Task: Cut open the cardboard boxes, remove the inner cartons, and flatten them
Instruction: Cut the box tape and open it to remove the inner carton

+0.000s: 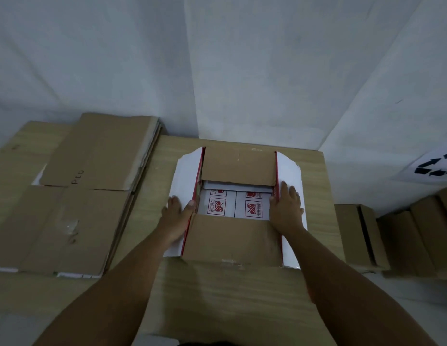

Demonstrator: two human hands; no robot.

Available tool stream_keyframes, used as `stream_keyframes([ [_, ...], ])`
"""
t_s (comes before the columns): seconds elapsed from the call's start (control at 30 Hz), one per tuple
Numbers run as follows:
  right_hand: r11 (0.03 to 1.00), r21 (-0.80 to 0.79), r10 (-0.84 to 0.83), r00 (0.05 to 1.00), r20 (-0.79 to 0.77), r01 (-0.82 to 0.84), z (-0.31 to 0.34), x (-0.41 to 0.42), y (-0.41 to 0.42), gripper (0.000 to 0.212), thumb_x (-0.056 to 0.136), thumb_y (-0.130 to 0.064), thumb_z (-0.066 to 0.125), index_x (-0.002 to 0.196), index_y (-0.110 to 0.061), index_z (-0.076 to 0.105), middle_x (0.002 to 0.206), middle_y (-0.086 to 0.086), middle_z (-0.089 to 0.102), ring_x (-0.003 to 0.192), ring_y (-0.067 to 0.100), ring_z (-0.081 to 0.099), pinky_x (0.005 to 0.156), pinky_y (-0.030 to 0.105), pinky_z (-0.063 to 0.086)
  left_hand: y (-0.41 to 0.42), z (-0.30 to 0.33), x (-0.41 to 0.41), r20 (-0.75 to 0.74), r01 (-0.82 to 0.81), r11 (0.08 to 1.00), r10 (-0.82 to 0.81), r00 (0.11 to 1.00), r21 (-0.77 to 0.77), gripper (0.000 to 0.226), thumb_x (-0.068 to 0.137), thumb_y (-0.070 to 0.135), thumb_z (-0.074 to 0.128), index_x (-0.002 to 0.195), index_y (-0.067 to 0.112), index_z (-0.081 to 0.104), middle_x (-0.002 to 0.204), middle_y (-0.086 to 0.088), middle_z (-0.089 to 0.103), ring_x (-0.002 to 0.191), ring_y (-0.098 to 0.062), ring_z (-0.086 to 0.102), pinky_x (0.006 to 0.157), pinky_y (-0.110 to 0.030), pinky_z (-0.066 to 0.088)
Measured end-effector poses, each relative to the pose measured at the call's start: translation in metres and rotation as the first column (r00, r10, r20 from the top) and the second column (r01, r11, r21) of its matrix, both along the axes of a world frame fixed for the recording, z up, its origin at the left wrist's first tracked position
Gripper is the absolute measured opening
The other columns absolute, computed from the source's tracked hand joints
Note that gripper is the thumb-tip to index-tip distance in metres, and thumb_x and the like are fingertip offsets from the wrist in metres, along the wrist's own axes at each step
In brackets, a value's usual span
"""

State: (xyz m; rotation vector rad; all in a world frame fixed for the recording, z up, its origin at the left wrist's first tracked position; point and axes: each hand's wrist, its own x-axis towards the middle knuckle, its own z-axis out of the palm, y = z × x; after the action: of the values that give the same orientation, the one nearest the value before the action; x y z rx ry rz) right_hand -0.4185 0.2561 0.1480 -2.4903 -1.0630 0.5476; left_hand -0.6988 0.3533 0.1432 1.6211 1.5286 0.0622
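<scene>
left arm: bare, reaches forward from lower left | left hand (178, 213): palm down, fingers straight and flat, thumb spread toward centre, pressing | right arm: bare, reaches forward from lower right | right hand (286, 208): palm down, fingers straight and together, pressing flat | hands level with each other, well apart

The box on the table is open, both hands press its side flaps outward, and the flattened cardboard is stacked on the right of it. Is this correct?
Not quite. The head view shows the flattened cardboard stack lying to the left of the open box, not the right. The rest holds: the left hand and right hand press the white side flaps outward.
</scene>
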Motion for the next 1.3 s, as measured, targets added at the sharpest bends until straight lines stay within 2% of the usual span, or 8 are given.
stream_keyframes([
  [0.23,0.932,-0.095,0.359,0.864,0.354,-0.349,0.035,-0.029,-0.008,0.053,0.102,-0.045,0.041,0.152,-0.028,0.032,0.160,0.003,0.027,0.152,0.025,0.013,0.118,0.060,-0.004,0.007,0.002,0.002,-0.127,-0.030,0.982,0.054,0.990,0.188,0.083,0.093,0.070,0.034,0.155,0.017,0.020,0.165,-0.005,0.015,0.150,-0.033,0.012,0.117,-0.061,0.021],
  [0.43,0.802,-0.264,0.578,0.809,0.110,-0.536,0.045,-0.071,-0.018,0.046,0.105,-0.050,0.031,0.142,-0.031,0.051,0.141,-0.003,0.058,0.135,0.021,0.048,0.115,0.067,-0.004,0.001,0.005,-0.007,-0.243,0.135,0.948,-0.063,0.968,0.289,0.061,0.103,0.052,0.033,0.155,0.021,0.024,0.167,-0.007,0.007,0.152,-0.033,0.005,0.119,-0.058,0.006],
  [0.63,0.921,0.000,0.381,0.901,0.206,-0.389,0.075,-0.083,-0.038,0.041,0.105,-0.049,0.033,0.120,-0.030,0.066,0.114,-0.006,0.071,0.109,0.016,0.064,0.117,0.056,0.023,0.001,0.009,-0.029,-0.177,0.199,0.931,-0.150,0.973,0.304,0.047,0.101,0.051,0.034,0.132,0.017,0.044,0.146,-0.012,0.037,0.136,-0.037,0.033,0.110,-0.059,0.028],
  [0.77,0.937,0.065,0.318,0.916,0.246,-0.343,0.118,-0.097,-0.061,0.045,0.105,-0.051,0.033,0.103,-0.026,0.071,0.079,-0.009,0.065,0.076,0.012,0.061,0.097,0.044,0.049,-0.010,0.008,-0.034,-0.316,0.354,0.882,-0.256,0.914,0.311,0.065,0.100,0.055,0.035,0.153,0.019,0.023,0.163,-0.010,0.015,0.148,-0.038,0.015,0.118,-0.060,0.019],
  [0.9,0.882,-0.144,0.445,0.894,-0.058,-0.448,0.139,-0.107,-0.093,0.041,0.098,-0.053,0.052,0.125,-0.027,0.065,0.123,-0.003,0.068,0.110,0.016,0.062,0.105,0.044,0.046,-0.024,0.005,-0.032,-0.310,0.371,0.884,-0.281,0.908,0.286,0.096,0.089,0.072,0.046,0.159,0.018,0.007,0.167,-0.010,0.001,0.152,-0.036,0.000,0.120,-0.058,0.010],
  [1.0,0.733,-0.390,0.536,0.826,-0.175,-0.558,0.121,-0.122,-0.111,0.067,0.090,-0.055,0.063,0.149,-0.032,0.039,0.152,0.000,0.045,0.138,0.023,0.041,0.115,0.051,0.032,-0.032,0.004,-0.036,-0.266,0.354,0.883,-0.277,0.923,0.308,0.091,0.092,0.066,0.047,0.158,0.016,0.009,0.166,-0.013,0.004,0.152,-0.039,0.002,0.121,-0.059,0.012],
  [1.1,0.691,-0.457,0.594,0.800,-0.083,-0.560,0.083,-0.141,-0.120,0.082,0.089,-0.049,0.067,0.155,-0.032,0.022,0.157,0.002,0.034,0.145,0.028,0.030,0.119,0.059,0.018,-0.037,0.007,-0.035,-0.261,0.343,0.886,-0.267,0.928,0.313,0.087,0.094,0.062,0.048,0.158,0.017,0.009,0.167,-0.011,0.003,0.152,-0.040,0.000,0.121,-0.056,0.011],
  [1.3,0.755,-0.408,0.609,0.779,0.148,-0.513,0.038,-0.152,-0.116,0.058,0.087,-0.046,0.071,0.137,-0.032,0.046,0.132,-0.004,0.058,0.123,0.022,0.052,0.109,0.049,0.033,-0.036,0.006,-0.034,-0.293,0.333,0.885,-0.240,0.925,0.325,0.076,0.089,0.056,0.058,0.148,0.021,0.025,0.158,-0.013,0.025,0.147,-0.042,0.017,0.118,-0.059,0.025],
])
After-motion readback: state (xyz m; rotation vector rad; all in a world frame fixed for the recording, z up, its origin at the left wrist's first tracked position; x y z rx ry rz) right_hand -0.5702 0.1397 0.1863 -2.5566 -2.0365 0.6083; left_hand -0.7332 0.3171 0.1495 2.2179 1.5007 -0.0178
